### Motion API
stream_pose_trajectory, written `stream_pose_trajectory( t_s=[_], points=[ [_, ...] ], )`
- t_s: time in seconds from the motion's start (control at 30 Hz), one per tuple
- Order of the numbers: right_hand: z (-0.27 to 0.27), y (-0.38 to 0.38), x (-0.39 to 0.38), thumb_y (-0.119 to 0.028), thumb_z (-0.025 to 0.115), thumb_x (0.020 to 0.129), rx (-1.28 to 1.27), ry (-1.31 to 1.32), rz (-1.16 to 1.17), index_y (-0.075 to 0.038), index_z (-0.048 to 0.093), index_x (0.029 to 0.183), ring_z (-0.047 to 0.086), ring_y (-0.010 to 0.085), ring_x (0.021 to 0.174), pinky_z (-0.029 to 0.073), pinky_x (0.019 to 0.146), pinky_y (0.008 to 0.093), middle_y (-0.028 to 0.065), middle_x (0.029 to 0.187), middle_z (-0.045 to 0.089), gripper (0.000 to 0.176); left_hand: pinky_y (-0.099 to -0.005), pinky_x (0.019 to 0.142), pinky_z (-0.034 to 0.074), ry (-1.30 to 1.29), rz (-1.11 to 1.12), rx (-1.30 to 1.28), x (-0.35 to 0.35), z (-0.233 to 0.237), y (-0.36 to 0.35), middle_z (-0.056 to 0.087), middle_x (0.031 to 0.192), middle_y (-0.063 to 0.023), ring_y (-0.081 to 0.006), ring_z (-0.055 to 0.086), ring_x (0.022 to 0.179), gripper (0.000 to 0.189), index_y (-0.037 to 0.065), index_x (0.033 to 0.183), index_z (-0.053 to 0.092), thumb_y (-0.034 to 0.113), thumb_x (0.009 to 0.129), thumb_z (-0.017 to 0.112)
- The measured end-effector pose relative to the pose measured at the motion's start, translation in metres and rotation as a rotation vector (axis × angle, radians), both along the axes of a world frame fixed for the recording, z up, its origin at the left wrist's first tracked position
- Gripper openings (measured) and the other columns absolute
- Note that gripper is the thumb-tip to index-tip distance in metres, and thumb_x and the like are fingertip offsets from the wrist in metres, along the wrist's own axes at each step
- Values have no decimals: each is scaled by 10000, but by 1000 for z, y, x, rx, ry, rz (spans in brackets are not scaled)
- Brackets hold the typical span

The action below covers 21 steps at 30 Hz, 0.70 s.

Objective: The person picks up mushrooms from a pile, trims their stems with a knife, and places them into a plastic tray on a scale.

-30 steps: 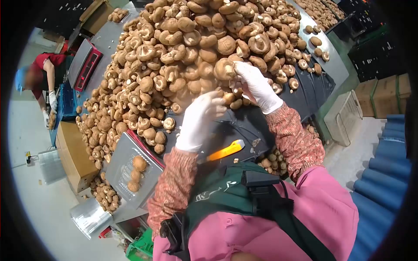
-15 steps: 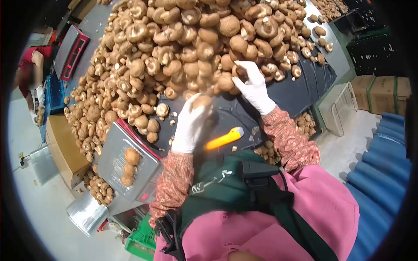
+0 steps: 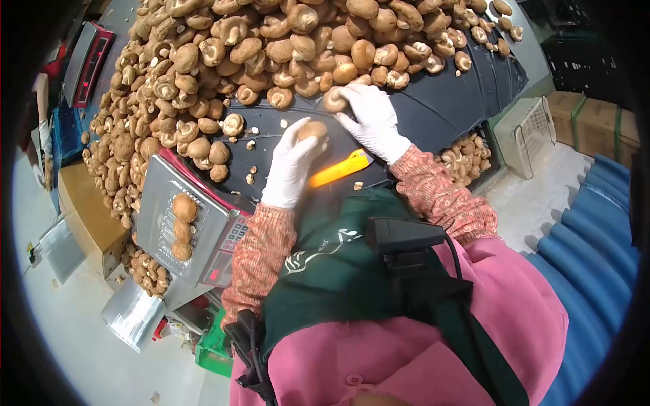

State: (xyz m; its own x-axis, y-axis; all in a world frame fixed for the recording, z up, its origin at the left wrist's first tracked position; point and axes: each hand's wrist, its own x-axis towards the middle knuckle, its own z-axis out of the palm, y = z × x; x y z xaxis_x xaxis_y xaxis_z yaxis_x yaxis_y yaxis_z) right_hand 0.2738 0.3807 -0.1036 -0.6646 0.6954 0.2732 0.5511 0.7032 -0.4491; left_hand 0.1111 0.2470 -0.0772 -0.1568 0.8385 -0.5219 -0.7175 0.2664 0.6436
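Down at the near edge of the mushroom pile (image 3: 271, 40), your right hand (image 3: 371, 120) is lying over a pale mushroom (image 3: 334, 99) with its fingers spread (honestly can't tell if it's gripping or just touching). Your left hand (image 3: 290, 169) is clamping its fingertips on a brown mushroom (image 3: 313, 130) just above the black sheet (image 3: 433, 101). An orange cutter (image 3: 338, 169) is lying between your wrists, and the scale (image 3: 159, 196) to your left is carrying three mushrooms (image 3: 181, 229).
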Motion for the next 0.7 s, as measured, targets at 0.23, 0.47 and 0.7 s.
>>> stream_pose_trajectory(
  t_s=[0.23,0.47,0.7],
  points=[
    [-12,0,-8,-163,768,766,-6,7,-19,-99,569,1230,603,298,1067,501,906,393,97,1140,614,509,-377,994,479,4,1,6,3,3,-18,568,1286,-142,-250,586,1156,527,-2,1381,483,112,902,671],
    [37,4,-15,-235,647,941,-1445,632,98,-27,533,1345,609,121,936,507,787,269,70,1171,621,468,-401,1058,438,175,160,154,-21,51,-65,545,1315,-137,-236,544,1225,631,-11,1409,451,153,864,725],
    [76,-28,-82,-201,639,964,-1655,507,317,-59,520,1316,596,99,917,508,790,265,58,1187,614,398,-356,958,520,384,388,26,-32,100,-146,539,1349,-122,-212,565,1194,586,-10,1375,488,45,847,736]
  ],
)
